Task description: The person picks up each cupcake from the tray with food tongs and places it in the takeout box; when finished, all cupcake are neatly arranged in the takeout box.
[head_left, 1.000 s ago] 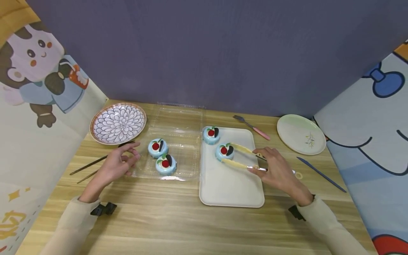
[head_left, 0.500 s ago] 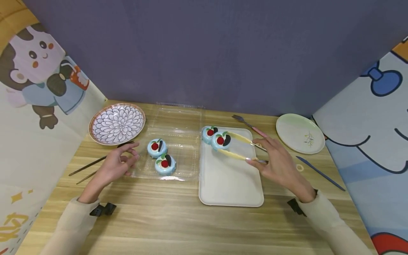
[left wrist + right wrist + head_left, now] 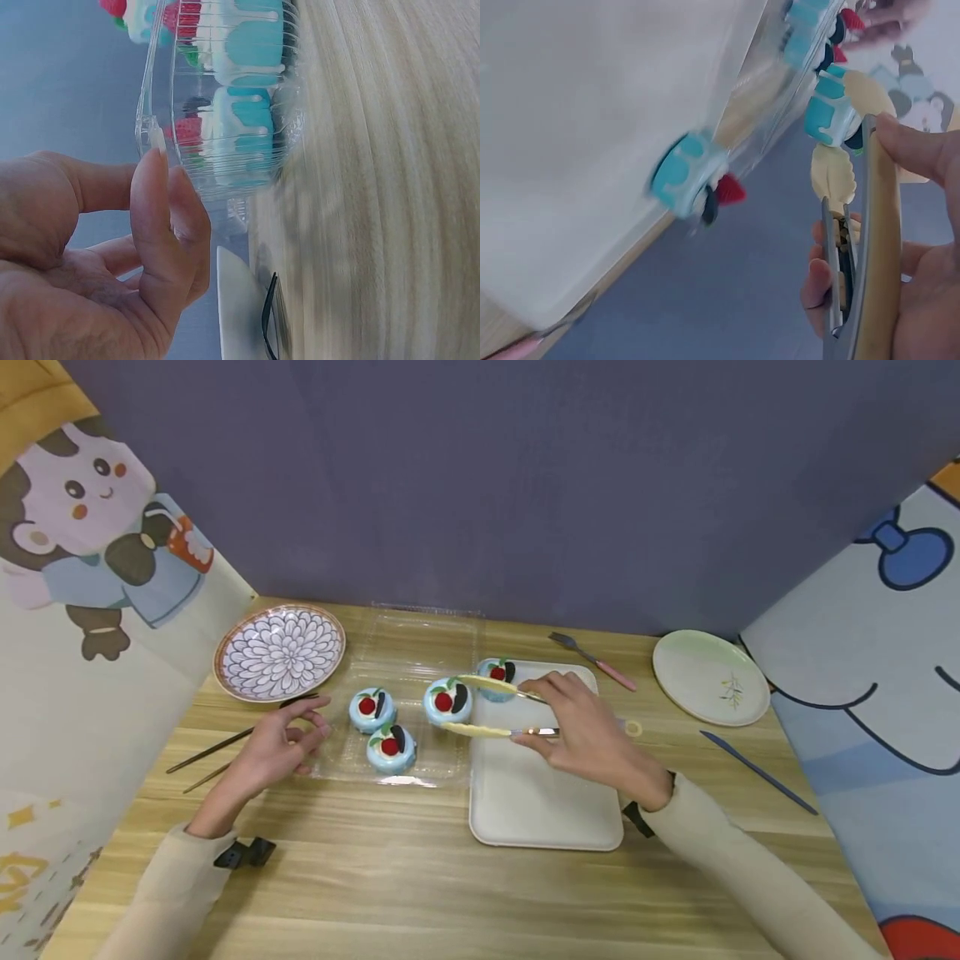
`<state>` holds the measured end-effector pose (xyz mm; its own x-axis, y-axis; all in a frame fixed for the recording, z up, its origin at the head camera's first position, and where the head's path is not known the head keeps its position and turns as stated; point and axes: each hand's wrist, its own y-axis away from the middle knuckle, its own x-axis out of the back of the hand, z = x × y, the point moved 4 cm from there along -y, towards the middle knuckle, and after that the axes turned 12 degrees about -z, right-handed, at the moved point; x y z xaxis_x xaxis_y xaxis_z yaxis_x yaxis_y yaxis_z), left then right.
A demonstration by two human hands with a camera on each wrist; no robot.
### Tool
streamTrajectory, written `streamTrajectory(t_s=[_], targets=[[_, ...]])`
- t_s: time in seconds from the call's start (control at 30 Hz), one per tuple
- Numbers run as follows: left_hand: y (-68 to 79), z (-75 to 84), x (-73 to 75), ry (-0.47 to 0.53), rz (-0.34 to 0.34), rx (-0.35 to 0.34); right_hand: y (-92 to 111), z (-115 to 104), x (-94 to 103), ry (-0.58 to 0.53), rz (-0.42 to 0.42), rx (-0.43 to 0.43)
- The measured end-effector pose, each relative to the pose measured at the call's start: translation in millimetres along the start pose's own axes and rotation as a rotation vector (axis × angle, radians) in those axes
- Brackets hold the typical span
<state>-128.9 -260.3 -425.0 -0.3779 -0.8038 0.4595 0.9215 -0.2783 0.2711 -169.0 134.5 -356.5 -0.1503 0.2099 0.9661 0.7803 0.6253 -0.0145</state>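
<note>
My right hand (image 3: 581,727) grips a pair of tongs (image 3: 487,731) with beige tips and metal arms. Between the tips sits a blue mini cake (image 3: 832,105) topped with a red berry and a dark cookie, raised above the right part of a clear plastic container (image 3: 420,777). Two similar cakes (image 3: 392,748) lie inside the container's left part. Another cake (image 3: 682,174) stands on the white tray (image 3: 543,814), at its back left corner. Beside the container's left edge, my left hand (image 3: 273,747) has loosely bent fingers; one fingertip (image 3: 155,157) is at the rim, contact unclear.
A patterned bowl (image 3: 279,652) stands back left, with dark chopsticks (image 3: 210,750) in front. Behind the tray lies a pink-handled fork (image 3: 592,660). On the right are a pale plate (image 3: 708,677) and a dark knife (image 3: 757,771). The container's clear lid (image 3: 420,639) lies folded back.
My right hand has carried the cake in the tongs up off the tray and left, over the container. The left hand has stayed in place.
</note>
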Motion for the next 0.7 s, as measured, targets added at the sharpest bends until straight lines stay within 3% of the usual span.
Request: streamTrajectory(t_s=[0.37, 0.7], targets=[[1.9, 0.8, -1.6, -0.003, 0.005, -0.017, -44, -16, -29.5, 0.026, -0.158, 0.022], [0.9, 0.5, 0.5, -0.015, 0.002, -0.022, -59, -20, -38.0, 0.041, -0.162, 0.041]])
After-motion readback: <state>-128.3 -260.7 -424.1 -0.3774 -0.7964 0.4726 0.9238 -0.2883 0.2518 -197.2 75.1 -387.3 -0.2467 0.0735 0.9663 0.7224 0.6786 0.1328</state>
